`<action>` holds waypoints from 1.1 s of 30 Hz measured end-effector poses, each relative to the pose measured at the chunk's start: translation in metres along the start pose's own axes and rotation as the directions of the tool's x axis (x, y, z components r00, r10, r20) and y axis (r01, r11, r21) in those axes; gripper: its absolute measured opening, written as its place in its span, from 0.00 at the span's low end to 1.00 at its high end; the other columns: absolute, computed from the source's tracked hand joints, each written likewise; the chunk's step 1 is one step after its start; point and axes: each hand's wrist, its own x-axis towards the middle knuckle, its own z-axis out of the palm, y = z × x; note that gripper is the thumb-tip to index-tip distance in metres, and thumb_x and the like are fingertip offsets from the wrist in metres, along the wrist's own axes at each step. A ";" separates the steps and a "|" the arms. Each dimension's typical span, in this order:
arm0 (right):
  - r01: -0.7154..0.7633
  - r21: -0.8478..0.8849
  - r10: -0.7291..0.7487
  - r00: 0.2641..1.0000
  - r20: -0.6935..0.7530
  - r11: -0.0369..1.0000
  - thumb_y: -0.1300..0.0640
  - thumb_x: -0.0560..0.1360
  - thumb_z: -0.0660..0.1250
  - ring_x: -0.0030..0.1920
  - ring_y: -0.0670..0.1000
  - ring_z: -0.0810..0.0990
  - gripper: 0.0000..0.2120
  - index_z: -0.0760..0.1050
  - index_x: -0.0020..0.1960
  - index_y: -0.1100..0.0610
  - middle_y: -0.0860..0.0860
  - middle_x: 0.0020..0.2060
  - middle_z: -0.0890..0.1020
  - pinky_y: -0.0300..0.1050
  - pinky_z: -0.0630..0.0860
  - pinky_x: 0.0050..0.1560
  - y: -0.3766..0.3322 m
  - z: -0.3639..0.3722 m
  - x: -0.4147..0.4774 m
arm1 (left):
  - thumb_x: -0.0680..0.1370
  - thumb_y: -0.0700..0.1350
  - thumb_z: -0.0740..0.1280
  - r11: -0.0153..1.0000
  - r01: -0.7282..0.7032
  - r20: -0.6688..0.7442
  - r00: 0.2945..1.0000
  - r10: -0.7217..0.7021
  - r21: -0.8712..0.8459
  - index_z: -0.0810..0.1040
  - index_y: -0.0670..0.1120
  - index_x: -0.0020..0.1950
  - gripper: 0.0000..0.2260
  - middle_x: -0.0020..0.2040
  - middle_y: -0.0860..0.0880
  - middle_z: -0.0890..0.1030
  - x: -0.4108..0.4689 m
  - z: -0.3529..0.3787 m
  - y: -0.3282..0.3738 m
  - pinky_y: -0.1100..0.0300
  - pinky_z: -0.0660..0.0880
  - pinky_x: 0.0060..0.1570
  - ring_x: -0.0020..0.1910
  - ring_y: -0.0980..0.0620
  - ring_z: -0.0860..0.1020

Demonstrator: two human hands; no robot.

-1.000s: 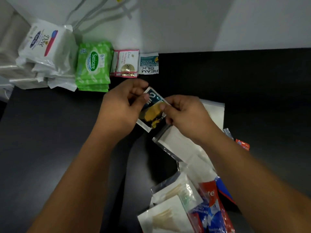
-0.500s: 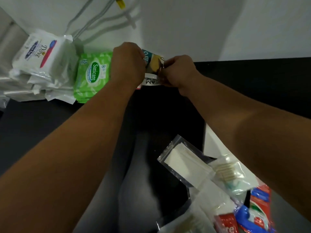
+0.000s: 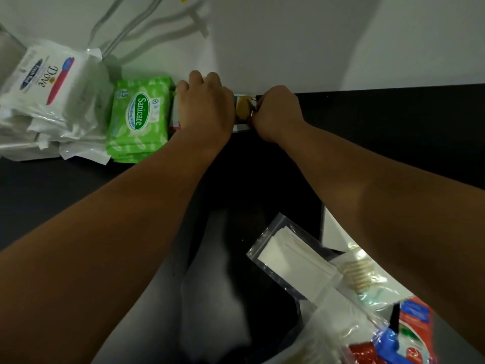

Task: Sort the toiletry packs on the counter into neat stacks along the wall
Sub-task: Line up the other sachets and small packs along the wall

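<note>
A small teal and yellow sachet (image 3: 242, 109) lies against the wall on top of another sachet, pinched between both hands. My left hand (image 3: 204, 106) covers its left side and the pink sachet stack (image 3: 175, 119) beside it. My right hand (image 3: 275, 111) grips the sachet's right edge. Left of these stand a stack of green Sanicare wipes (image 3: 139, 116) and a pile of white Dove packs (image 3: 47, 82). Most of the held sachet is hidden by my fingers.
Unsorted packs lie at the lower right on the black counter (image 3: 393, 132): a clear bag of white pads (image 3: 294, 266), a cotton swab pack (image 3: 359, 274), red and blue toothpaste sachets (image 3: 409, 334). Grey cables (image 3: 147, 22) run down the white wall.
Both hands carried the teal and yellow sachet from mid-counter to the wall and now press it down on the sachet stack. The view has shifted forward.
</note>
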 end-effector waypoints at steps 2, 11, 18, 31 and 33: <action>0.023 -0.002 -0.023 1.000 0.003 1.000 0.64 0.76 0.66 0.43 0.50 0.76 0.03 0.77 0.49 0.60 0.55 0.44 0.77 0.41 0.73 0.39 0.002 0.000 -0.001 | 0.78 0.38 0.60 1.000 -0.019 0.030 0.999 0.018 0.011 0.80 0.40 0.55 0.11 0.55 0.39 0.75 -0.001 -0.001 0.000 0.44 0.67 0.56 0.57 0.36 0.71; 0.244 0.075 -0.237 0.967 -0.096 0.967 0.55 0.78 0.66 0.51 0.49 0.81 0.11 0.81 0.57 0.58 0.52 0.52 0.83 0.41 0.76 0.54 0.023 -0.029 -0.095 | 0.77 0.49 0.63 0.879 0.013 -0.073 0.996 -0.054 -0.476 0.83 0.50 0.57 0.13 0.55 0.42 0.79 -0.055 -0.028 -0.001 0.44 0.74 0.54 0.55 0.39 0.76; 0.235 0.120 -0.234 0.972 -0.023 0.965 0.57 0.79 0.66 0.49 0.42 0.79 0.12 0.79 0.61 0.52 0.45 0.52 0.82 0.32 0.75 0.50 0.063 -0.054 -0.186 | 0.77 0.50 0.65 0.714 -0.021 0.016 0.999 0.045 -0.700 0.82 0.51 0.56 0.11 0.52 0.48 0.80 -0.157 -0.066 0.030 0.47 0.77 0.51 0.51 0.45 0.78; 0.211 -0.020 -0.211 0.977 0.002 0.977 0.60 0.73 0.71 0.60 0.51 0.74 0.14 0.80 0.59 0.55 0.50 0.57 0.80 0.42 0.71 0.60 0.131 -0.043 -0.340 | 0.64 0.71 0.70 0.739 0.196 0.446 0.882 0.155 -0.644 0.63 0.59 0.73 0.41 0.67 0.59 0.65 -0.322 -0.109 0.087 0.58 0.62 0.62 0.65 0.55 0.62; 0.245 -0.046 -0.244 0.970 0.014 0.969 0.57 0.73 0.72 0.61 0.52 0.73 0.16 0.79 0.61 0.56 0.51 0.59 0.78 0.48 0.74 0.62 0.137 -0.036 -0.354 | 0.63 0.70 0.72 0.771 0.183 0.451 0.880 0.149 -0.610 0.60 0.59 0.75 0.44 0.68 0.58 0.64 -0.333 -0.109 0.087 0.60 0.58 0.62 0.67 0.55 0.61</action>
